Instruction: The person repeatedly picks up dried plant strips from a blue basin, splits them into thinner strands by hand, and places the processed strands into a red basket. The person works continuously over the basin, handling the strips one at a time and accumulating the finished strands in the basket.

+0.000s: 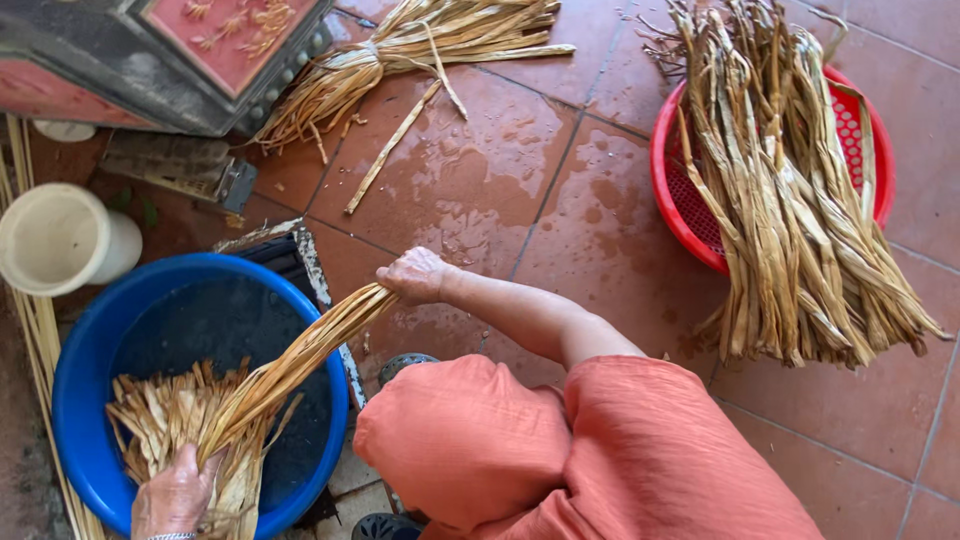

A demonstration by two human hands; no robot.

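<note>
1. Left hand (172, 497), bottom left of the frame, presses soaked leaves (165, 425) in the one blue basin (85, 360); grip unclear.
2. Right hand (415, 275), centre, clenches one leaf bundle (290, 365), its long axis slanting lower left into the basin.
3. One red basket (672, 195), upper right, holds dried leaves (790, 200) lengthwise top to bottom.
4. One tied bundle (420, 50) lies at the top.

Right hand (415, 275) and left hand (172, 498) grip a bundle of dried leaves (290, 365) over the blue basin (85, 370) on the wet tiled floor (560, 220).

leaves (215, 420) in basin (85, 380), left
</note>
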